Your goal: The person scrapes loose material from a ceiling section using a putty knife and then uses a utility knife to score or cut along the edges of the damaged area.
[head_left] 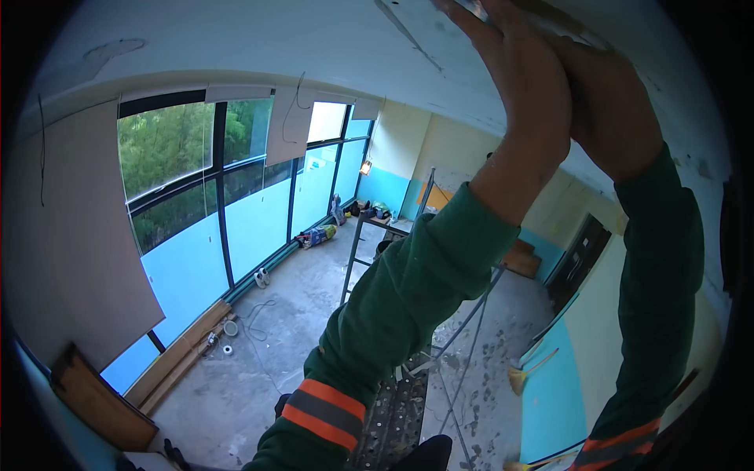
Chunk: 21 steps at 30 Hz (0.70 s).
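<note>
Two hands at a ceiling [463, 74], above a narrow deck [393, 428]

Risks, as judged:
1. Footing. You are apparently standing on the perforated deck, which is looking slim below your sleeves. With both arms reaching overhead, you are risking your balance; a lean past the deck's edge would be causing a fall toward the bare floor [275, 361]. The scaffold post [353, 261] is standing ahead of you, not within easy grasp.
2. Debris. You are working under a damaged surface; loose bits would be dropping toward your face and eyes, the upturned reach being the cause.
3. Hold. A slack or tiring grip would be letting go of anything the fingers are carrying.

Hands:
Your left hand [525, 90] is stretching up to the top edge, and your right hand [616, 110] is sitting beside it, partly behind. The frame is cropping or hiding the fingertips, so whether either is gripping, open or closed, you cannot tell here. A bright patch [476, 8] is showing by the left fingers, too cropped to name.

Ceiling:
It is spreading overhead, directly at your hands. It is looking pale and grey-white, and is bearing a dark slit [408, 35] left of the fingers, plus a scraped scar [114, 51] at far left.
</note>
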Each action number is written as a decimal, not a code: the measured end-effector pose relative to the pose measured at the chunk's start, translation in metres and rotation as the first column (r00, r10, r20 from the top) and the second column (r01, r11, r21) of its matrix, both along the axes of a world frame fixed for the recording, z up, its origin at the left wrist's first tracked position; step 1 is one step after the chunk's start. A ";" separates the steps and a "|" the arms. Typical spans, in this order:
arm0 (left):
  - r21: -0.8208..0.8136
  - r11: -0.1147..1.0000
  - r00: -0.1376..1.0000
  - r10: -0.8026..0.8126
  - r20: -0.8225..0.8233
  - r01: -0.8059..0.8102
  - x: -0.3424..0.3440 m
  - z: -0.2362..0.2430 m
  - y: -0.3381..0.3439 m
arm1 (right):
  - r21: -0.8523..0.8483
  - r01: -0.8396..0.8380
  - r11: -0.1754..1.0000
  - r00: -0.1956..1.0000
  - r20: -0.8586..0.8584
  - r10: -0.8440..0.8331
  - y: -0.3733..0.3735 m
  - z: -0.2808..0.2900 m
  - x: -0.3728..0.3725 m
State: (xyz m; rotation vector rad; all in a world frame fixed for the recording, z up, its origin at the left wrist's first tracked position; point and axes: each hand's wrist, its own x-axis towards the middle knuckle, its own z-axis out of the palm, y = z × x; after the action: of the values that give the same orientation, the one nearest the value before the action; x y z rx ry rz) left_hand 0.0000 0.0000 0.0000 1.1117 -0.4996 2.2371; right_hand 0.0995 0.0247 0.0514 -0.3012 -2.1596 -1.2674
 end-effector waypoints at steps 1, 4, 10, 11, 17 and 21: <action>-0.022 0.999 1.000 0.023 -0.020 -0.023 -0.002 0.000 -0.002 | 0.053 -0.015 0.998 1.000 0.000 0.015 -0.001 -0.002 -0.001; -0.070 0.997 0.998 0.018 -0.055 -0.022 -0.002 0.002 -0.004 | 0.029 0.005 1.000 0.999 -0.038 -0.004 -0.010 -0.004 -0.001; -0.110 0.994 0.998 -0.029 -0.053 0.023 -0.006 0.008 -0.014 | 0.049 0.225 0.973 0.974 -0.029 -0.223 -0.047 0.002 -0.022; -0.107 0.994 0.999 -0.033 -0.040 0.028 -0.006 0.009 -0.014 | 0.075 0.263 0.962 0.965 -0.018 -0.263 -0.054 0.003 -0.026; -0.031 0.988 0.988 -0.152 -0.019 0.151 -0.004 0.004 -0.027 | 0.239 0.319 0.917 0.942 0.029 -0.335 -0.060 0.009 -0.031; 0.112 0.988 0.990 -0.118 0.075 0.109 0.008 0.007 -0.009 | 0.388 0.243 0.889 0.957 0.054 -0.285 -0.040 0.004 -0.018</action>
State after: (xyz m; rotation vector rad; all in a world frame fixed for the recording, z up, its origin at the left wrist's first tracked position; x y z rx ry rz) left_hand 0.0081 -0.0089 0.0067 1.0212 -0.7073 2.1838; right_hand 0.0820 -0.0157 0.0557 -0.3797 -1.9499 -1.8619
